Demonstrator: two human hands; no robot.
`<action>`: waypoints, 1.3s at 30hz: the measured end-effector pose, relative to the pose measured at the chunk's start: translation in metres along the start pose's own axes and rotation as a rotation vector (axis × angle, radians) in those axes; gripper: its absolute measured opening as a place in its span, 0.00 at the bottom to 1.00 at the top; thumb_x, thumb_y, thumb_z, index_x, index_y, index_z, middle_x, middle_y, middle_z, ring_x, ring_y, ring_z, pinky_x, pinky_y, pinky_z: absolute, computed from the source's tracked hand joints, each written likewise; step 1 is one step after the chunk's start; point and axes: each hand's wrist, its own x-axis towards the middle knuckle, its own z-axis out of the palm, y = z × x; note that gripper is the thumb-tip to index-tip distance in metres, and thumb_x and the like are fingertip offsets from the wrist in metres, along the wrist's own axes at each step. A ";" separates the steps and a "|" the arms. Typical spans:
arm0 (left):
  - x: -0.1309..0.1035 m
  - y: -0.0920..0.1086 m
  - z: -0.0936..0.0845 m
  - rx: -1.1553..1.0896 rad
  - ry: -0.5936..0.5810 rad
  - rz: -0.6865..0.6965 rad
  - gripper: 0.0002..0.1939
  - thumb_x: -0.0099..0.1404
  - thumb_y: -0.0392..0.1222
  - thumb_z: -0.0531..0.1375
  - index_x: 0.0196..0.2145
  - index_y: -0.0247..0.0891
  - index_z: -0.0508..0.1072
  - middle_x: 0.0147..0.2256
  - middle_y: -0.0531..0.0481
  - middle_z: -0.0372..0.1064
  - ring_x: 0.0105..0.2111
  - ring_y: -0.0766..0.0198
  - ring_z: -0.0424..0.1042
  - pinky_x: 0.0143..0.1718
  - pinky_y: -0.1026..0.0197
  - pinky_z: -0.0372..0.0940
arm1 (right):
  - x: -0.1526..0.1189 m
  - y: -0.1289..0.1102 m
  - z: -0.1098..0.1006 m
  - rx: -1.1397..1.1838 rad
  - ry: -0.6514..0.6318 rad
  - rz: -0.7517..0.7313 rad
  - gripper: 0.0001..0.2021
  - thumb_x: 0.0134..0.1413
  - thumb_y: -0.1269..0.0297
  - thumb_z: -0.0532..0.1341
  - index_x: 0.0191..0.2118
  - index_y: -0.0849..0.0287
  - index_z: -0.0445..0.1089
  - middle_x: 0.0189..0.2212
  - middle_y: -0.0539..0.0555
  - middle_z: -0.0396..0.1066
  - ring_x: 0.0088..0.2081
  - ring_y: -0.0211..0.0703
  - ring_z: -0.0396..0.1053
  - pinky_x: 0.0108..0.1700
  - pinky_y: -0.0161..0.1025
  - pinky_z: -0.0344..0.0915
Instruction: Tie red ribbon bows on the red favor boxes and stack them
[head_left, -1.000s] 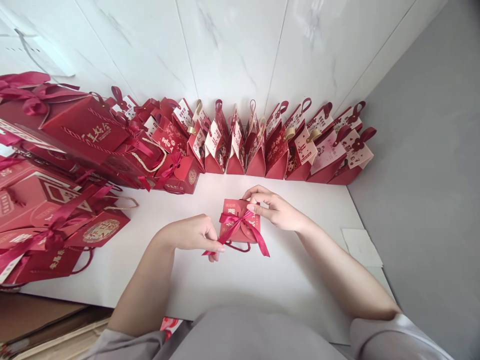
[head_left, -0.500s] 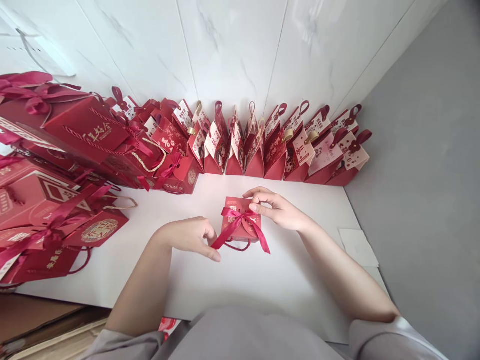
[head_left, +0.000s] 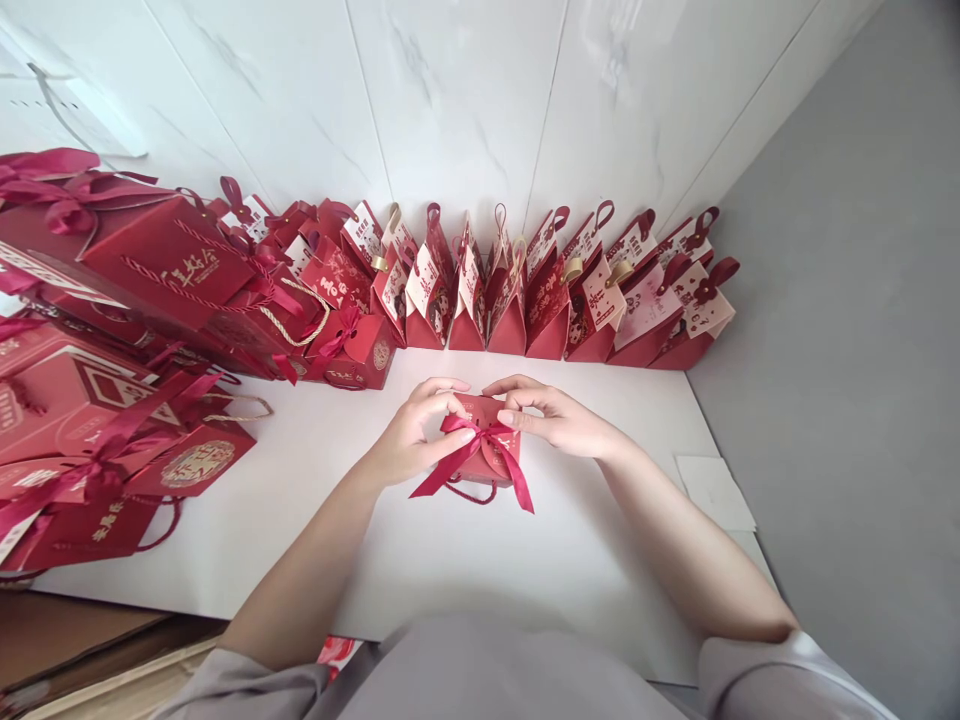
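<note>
A small red gift box stands on the white table in front of me, with a twisted red cord handle hanging at its near side. A crimson ribbon bow is tied on its top, both tails spread toward me. My left hand pinches the bow's left loop between thumb and fingers. On the other side my right hand has its thumb and a finger on the right loop, other fingers reaching over the box's far right corner.
Several red and cream gift boxes with ribbon loops line the marble-look wall. Larger red boxes with bows are piled at the left. White paper sheets lie at the table's right edge, beside a grey wall.
My left hand has moved up and right from the left ribbon tail to the bow's left loop. That tail now lies spread farther left. My right hand stays on the right loop.
</note>
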 end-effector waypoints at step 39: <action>0.002 -0.002 -0.001 0.288 0.083 0.156 0.15 0.68 0.41 0.57 0.23 0.38 0.72 0.51 0.47 0.66 0.55 0.56 0.63 0.58 0.52 0.59 | -0.005 -0.005 -0.008 -0.235 -0.171 -0.115 0.10 0.65 0.61 0.57 0.34 0.56 0.73 0.57 0.56 0.62 0.59 0.48 0.60 0.61 0.50 0.56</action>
